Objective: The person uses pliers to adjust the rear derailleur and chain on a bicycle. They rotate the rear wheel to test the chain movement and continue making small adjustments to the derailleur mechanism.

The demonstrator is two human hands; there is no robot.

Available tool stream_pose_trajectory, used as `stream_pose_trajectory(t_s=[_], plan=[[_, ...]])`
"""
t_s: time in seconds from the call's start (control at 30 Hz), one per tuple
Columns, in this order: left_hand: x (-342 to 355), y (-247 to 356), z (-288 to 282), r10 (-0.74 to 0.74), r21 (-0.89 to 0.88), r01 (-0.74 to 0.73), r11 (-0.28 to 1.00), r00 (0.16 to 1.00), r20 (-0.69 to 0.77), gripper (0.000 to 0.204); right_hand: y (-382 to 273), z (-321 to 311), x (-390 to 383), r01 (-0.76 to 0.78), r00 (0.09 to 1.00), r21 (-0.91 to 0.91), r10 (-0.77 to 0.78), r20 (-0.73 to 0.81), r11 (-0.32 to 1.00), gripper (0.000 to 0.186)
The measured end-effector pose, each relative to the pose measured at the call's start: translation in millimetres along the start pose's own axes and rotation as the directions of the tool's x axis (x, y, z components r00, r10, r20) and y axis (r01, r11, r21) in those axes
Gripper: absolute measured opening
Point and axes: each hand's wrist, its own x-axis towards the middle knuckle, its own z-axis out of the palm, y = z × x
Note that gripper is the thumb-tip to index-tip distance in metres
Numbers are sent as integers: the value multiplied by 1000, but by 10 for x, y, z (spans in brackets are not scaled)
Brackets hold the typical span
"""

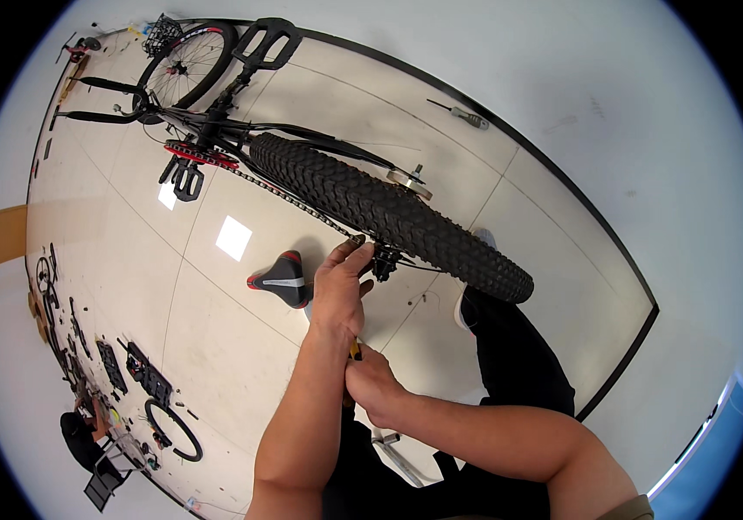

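Observation:
A bicycle stretches away from me, its knobbly black rear tyre [371,204] closest. My left hand [341,282] is at the near end of the chain [289,198], beside the rear derailleur [384,260]. Its fingers are curled closed there; what they grip is hidden behind the hand. Just below the left wrist, my right hand [373,381] is closed around a tool with a yellow and black handle [355,350]. Most of that tool is covered by the hand and wrist. On the tyre's other side, a silver round piece [410,182] sits at the axle.
A black and red saddle [281,279] is on the tiled floor left of my hands. A screwdriver [460,113] lies near the wall. Small parts [423,299] lie near my shoe. At lower left, another person [84,438] is among scattered bicycle parts, a loose tyre [174,430] and a chair [104,484].

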Motion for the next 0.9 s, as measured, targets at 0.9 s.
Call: stream_pose_trajectory(t_s=[0.9], plan=[[43,-160,-110,152,-56,-149,987,987,56,74,45,17,-7,19,994,-30,-16,106,999,28]])
